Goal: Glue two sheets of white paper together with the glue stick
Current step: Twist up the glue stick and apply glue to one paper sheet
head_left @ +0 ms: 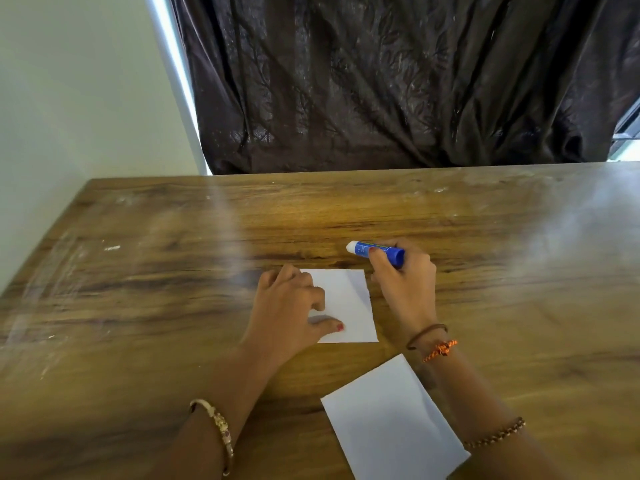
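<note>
A small white paper sheet [349,306] lies flat on the wooden table [173,271]. My left hand [287,306] rests on its left part, thumb and fingers pressing it down. Just right of that sheet, my right hand [405,275] grips a blue glue stick [377,251], which lies nearly level above the sheet's far right corner with its white end pointing left. A second white sheet [394,424] lies apart, nearer to me, partly under my right forearm.
A dark brown curtain [398,81] hangs behind the table's far edge. A pale wall [69,98] runs along the left side. Bracelets circle both wrists.
</note>
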